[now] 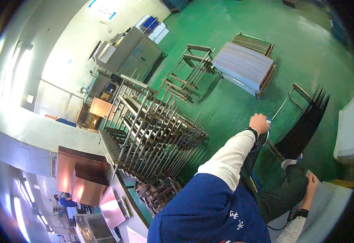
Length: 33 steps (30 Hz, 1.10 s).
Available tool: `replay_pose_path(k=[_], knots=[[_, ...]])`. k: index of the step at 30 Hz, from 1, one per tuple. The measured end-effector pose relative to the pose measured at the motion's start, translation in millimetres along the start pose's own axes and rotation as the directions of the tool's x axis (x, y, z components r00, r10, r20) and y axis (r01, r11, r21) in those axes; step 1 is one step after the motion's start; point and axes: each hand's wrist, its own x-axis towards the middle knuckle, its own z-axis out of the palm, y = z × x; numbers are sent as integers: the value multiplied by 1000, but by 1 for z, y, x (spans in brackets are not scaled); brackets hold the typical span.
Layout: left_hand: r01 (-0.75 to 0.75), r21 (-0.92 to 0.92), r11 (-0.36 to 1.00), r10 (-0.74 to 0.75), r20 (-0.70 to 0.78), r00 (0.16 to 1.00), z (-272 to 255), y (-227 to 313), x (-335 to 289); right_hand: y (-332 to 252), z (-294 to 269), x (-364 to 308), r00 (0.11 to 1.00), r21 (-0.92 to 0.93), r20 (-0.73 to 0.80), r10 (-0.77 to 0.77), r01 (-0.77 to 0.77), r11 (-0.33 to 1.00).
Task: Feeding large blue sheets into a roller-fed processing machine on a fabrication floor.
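My left hand [259,122] is stretched out in front of me over the green floor, curled into a fist, with a black band on its wrist. It hovers close to the thin metal handle [284,103] of a cart carrying upright black sheets [306,125]. A bit of blue shows just beside the fist; I cannot tell what it is. My right hand [311,181] lies low at the right on a grey worktop [333,202], fingertips against a small grey flat piece [309,173]. Whether it grips that piece cannot be told.
A big rack of slanted metal rods [156,129] fills the middle, with a smaller empty rack [189,69] behind it. A pallet of stacked pale sheets [244,67] stands farther off. Copper-coloured plates [84,174] sit lower left, grey cabinets [132,52] by the wall, a white block [349,129] at right.
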Motion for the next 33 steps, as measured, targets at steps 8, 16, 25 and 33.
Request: replay_pose_path(k=[8,16,25,33], knots=[[25,-45,999,-24,26,999,3,-11,6,4,14,3,993,-266,-38,-108,94,959],[-11,-44,999,11,0,1000,-3,-8,1,-10,21,-7,989,-395,-97,-110,63,916],[4,15,1000,-4,-22,1000,0,3,-10,0,14,-5,984,-430,-99,-151,95,898],[-74,74,994,82,-111,990,3,5,-15,-33,27,-27,962,-345,-164,-218,151,926]])
